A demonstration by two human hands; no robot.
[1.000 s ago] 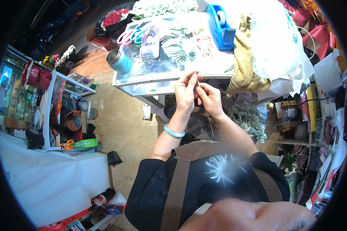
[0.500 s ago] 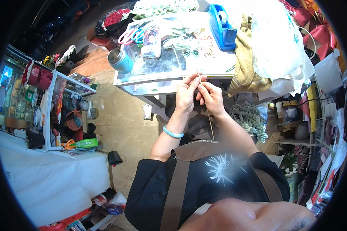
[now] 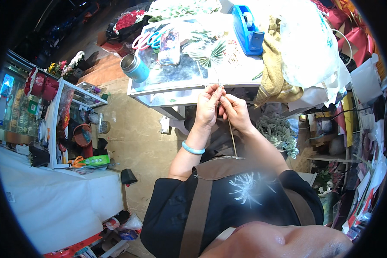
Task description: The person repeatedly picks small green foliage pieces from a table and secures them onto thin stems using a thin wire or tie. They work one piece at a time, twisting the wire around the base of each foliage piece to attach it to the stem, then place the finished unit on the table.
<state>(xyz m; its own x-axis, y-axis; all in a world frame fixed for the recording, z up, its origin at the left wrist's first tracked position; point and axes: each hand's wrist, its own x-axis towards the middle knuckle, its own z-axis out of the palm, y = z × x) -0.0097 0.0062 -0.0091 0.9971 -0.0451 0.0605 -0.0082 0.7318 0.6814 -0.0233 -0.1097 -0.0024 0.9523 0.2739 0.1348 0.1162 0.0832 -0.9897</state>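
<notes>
Running outward from close by the brown apron [image 3: 210, 168], a thin tan stick [image 3: 233, 137] reached up to the person's two hands. Whether its lower end touched the apron could not be told. The left hand [image 3: 207, 109], with a pale blue bangle [image 3: 193, 148] at the wrist, and the right hand [image 3: 237, 115] met side by side, their thumbs and fingers pinched narrowly on the stick. Its longer, bare part lay on the body side of the hands, between the forearms. Past the fingertips a thin pale line showed, too washed out by glare to tell whether it was the same stick. A grey-green leafy plant [image 3: 276, 131] stood low beyond the right forearm.

Just past the hands was the white-edged table [image 3: 182, 89]. Over its near part, ahead of the fingertips, was a pleated green fan shape [image 3: 209, 58]. An open blue cup [image 3: 135, 69] stood at the left corner, and a mustard cloth [image 3: 271, 71] hung over the edge at the right. Farther back were a phone [image 3: 169, 49], pink and blue scissor handles [image 3: 142, 41] and a blue tape dispenser [image 3: 250, 36]. Red flowers [image 3: 129, 20] sat beyond the table's far left.
</notes>
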